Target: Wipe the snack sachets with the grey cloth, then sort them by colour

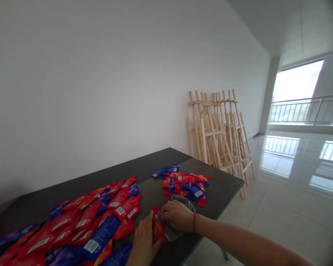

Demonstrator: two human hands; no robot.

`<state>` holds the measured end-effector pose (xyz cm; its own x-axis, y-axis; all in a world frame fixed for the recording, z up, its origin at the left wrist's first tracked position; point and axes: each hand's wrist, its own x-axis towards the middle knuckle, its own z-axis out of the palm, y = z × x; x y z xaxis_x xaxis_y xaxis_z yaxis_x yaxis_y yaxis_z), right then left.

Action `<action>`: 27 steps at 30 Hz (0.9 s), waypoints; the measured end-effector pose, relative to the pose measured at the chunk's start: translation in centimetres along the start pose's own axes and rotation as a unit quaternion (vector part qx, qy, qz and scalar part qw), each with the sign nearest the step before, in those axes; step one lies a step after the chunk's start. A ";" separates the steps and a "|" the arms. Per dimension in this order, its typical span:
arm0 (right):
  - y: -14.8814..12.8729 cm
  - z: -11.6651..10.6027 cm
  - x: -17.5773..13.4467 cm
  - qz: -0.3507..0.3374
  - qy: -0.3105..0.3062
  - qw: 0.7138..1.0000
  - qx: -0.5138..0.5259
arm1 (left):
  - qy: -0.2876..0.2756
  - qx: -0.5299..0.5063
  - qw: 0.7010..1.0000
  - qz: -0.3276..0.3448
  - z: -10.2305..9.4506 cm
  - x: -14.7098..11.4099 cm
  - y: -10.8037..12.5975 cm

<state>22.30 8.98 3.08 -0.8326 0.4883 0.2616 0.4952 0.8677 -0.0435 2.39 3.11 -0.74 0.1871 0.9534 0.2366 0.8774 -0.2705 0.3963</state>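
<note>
Red flat glossy packet [158,231] set between a bare left hand [143,236] and a bare right hand [180,216] that bunches a soft grey cloth [172,235]

The packet lies at the near right part of a dark smooth-topped table [151,192], directly between the two hands. Its long axis runs away from the person, the far end tipping a little to the left; the fingers and cloth cover part of it, so its full outline cannot be told.

The left hand is half open, thumb parted from the fingers: the fingers lie along the packet's left edge and the thumb rests at its near end. Whether it grips or only steadies the packet cannot be told. The right hand, a thin red band [194,222] round its wrist, is curled closed on the cloth, which comes against the packet's right side and spreads out beyond and below the palm.

Left of the left hand sprawls a large heap of red and blue packets [90,216], many slanting away to the right, several with white barcode labels upward. Just beyond the right hand is a smaller pile of red and blue packets [187,178], pointing various ways. Farther off, beyond and right of that hand, pale wooden easels [213,131] lean by a plain white wall [100,92].
</note>
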 end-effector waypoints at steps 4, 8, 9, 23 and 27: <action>0.5 0.8 2.0 0.058 0.000 0.998 -0.030 | 0.001 -0.018 1.000 -0.006 -0.1 -0.2 0.4; -0.1 0.9 2.4 0.029 -0.004 0.997 -0.074 | -0.005 -0.037 0.999 -0.034 -0.3 -0.1 0.7; -0.2 0.7 2.1 0.009 0.000 0.997 -0.079 | -0.006 -0.039 0.999 -0.037 -0.3 -0.1 0.7; -1.0 0.0 0.6 -0.170 0.021 0.981 -0.088 | 0.054 -0.098 0.993 -0.022 0.3 0.2 0.2; -0.5 0.4 3.0 -0.163 0.021 0.980 -0.111 | 0.051 -0.087 0.994 -0.044 0.2 0.3 0.4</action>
<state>19.45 10.01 3.52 -0.9471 0.1803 0.2656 0.2499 0.9333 0.2577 2.85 3.34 -0.72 0.0596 0.9582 0.2797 0.7969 -0.2144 0.5648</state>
